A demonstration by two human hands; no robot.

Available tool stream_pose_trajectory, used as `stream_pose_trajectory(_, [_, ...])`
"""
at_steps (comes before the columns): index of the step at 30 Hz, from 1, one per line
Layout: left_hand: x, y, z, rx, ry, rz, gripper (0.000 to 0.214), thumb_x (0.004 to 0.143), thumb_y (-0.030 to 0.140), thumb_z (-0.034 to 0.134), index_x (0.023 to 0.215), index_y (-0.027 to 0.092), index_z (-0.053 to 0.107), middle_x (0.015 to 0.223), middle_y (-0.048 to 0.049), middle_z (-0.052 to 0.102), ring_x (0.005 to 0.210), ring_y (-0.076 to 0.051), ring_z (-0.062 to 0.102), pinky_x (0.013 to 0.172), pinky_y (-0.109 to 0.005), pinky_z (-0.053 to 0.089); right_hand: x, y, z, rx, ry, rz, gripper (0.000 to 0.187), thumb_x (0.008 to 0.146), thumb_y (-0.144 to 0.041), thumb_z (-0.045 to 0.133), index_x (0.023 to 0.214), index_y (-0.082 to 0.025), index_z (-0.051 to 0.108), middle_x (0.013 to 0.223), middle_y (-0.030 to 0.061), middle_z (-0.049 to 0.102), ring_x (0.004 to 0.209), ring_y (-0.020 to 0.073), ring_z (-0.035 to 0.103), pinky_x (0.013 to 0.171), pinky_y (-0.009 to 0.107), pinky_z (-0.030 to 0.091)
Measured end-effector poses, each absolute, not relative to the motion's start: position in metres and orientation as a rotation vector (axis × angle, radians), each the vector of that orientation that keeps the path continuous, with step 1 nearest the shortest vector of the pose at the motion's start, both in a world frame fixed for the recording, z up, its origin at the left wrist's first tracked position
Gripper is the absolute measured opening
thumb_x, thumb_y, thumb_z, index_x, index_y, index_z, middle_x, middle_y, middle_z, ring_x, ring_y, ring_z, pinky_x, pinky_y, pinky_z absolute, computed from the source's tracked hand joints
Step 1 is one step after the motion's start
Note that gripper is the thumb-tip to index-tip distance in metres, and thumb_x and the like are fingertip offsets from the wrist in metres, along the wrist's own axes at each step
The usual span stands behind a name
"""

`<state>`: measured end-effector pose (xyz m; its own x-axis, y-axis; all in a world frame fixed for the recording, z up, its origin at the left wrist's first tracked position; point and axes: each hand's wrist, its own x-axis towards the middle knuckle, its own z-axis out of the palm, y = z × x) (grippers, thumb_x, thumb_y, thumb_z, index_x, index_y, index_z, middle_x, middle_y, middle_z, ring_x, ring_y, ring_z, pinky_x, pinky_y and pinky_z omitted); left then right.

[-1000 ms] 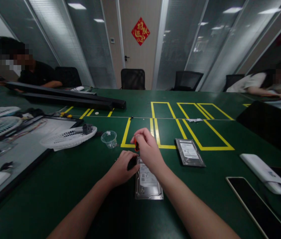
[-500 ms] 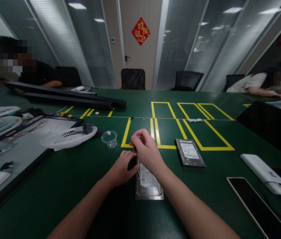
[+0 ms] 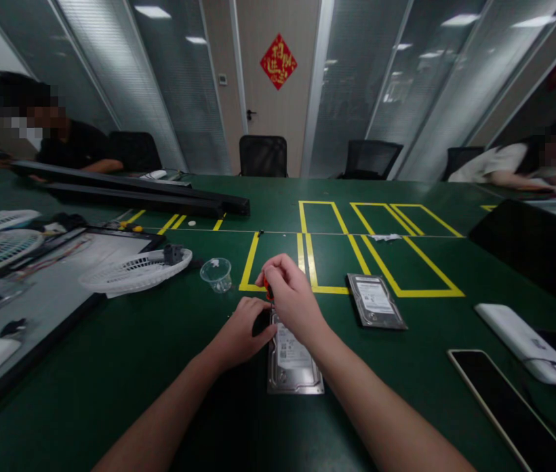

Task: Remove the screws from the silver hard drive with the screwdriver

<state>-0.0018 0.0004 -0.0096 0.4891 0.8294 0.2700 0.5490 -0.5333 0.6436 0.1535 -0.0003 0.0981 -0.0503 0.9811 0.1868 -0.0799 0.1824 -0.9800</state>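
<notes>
Fingers of the right hand (image 3: pixel 288 288) are pinching a red-handled tool (image 3: pixel 268 287), thumb and forefinger pressing together around its grip, its lower end pointing down at the far end of the near hard drive (image 3: pixel 297 379). Whether the tip is touching metal is not possible to tell. Thumb and forefinger of the left hand (image 3: pixel 242 333) are standing apart: the thumb is resting at the drive's left edge, while the forefinger is reaching toward the tool's lower end. Whether that forefinger is gripping anything, I cannot tell.

The near drive is lying flat on the green table (image 3: pixel 111 367), between the forearms and partly under the right hand. Its white label (image 3: pixel 290 351) is showing rows of print and a small square code, too fine to read. A second hard drive (image 3: pixel 376 301) is lying to the right, its label facing up and its lettering equally unreadable. Yellow tape (image 3: pixel 428 294) is marking rectangles beyond the hands, and a clear cup (image 3: pixel 216 275) is standing near the left hand.

On the door behind, a red diamond sign (image 3: pixel 278 61) is carrying gold Chinese characters, seemingly reading 招财进宝. A white device (image 3: pixel 528 344) at right is bearing a mark too blurred to make out.
</notes>
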Motion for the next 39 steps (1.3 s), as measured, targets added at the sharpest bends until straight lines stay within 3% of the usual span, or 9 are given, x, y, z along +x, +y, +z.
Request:
stream_pose_trajectory(10, [-0.0014, 0.0011, -0.0101, 2.264, 1.137, 0.770, 0.034, 0.093, 0.026, 0.073, 0.126, 0.022, 0.066, 0.126, -0.0109, 0.070, 0.118, -0.032, 0.059, 0.104, -0.050, 0.052, 0.1543, 0.0012, 0.0957, -1.013, -1.283, 1.113, 0.020, 0.099, -0.039, 0.056, 0.086, -0.024, 0.056, 0.082, -0.0003, 0.067, 0.072, 0.0163, 0.059, 0.069, 0.032, 0.045])
stream_pose_trajectory(17, [-0.0014, 0.0000, -0.0076, 2.255, 1.133, 0.779, 0.033, 0.094, 0.026, 0.072, 0.126, 0.022, 0.066, 0.126, -0.0110, 0.070, 0.119, -0.032, 0.060, 0.105, -0.050, 0.052, 0.1571, 0.0006, 0.0972, -1.051, -1.342, 1.028, 0.021, 0.097, -0.039, 0.060, 0.082, -0.024, 0.060, 0.075, -0.0017, 0.057, 0.070, 0.0165, 0.055, 0.064, 0.031, 0.043])
stream_pose_trajectory(24, [-0.0011, 0.0002, -0.0088, 2.256, 1.143, 0.798, 0.029, 0.091, 0.026, 0.073, 0.120, 0.022, 0.069, 0.121, -0.0114, 0.071, 0.115, -0.032, 0.062, 0.104, -0.052, 0.054, 0.1566, 0.0004, 0.0974, -1.041, -1.335, 1.017, 0.022, 0.095, -0.042, 0.064, 0.084, -0.024, 0.064, 0.083, 0.0030, 0.066, 0.077, 0.0187, 0.062, 0.064, 0.032, 0.051])
stream_pose_trajectory(30, [-0.0027, 0.0028, -0.0148, 2.294, 1.125, 0.805, 0.038, 0.092, 0.024, 0.073, 0.129, 0.023, 0.066, 0.131, -0.0114, 0.069, 0.126, -0.033, 0.058, 0.111, -0.052, 0.050, 0.1554, -0.0011, 0.0980, -0.953, -1.191, 1.151, 0.021, 0.092, -0.045, 0.068, 0.089, -0.024, 0.062, 0.089, 0.0036, 0.067, 0.088, 0.0198, 0.068, 0.066, 0.032, 0.063])
stream_pose_trajectory(39, [-0.0017, 0.0013, -0.0114, 2.285, 1.125, 0.806, 0.032, 0.092, 0.023, 0.072, 0.124, 0.022, 0.066, 0.124, -0.0105, 0.070, 0.118, -0.032, 0.060, 0.105, -0.050, 0.052, 0.1544, -0.0020, 0.1006, -0.967, -1.185, 1.170, 0.022, 0.087, -0.043, 0.072, 0.088, -0.023, 0.062, 0.086, 0.0016, 0.063, 0.083, 0.0178, 0.064, 0.067, 0.032, 0.064])
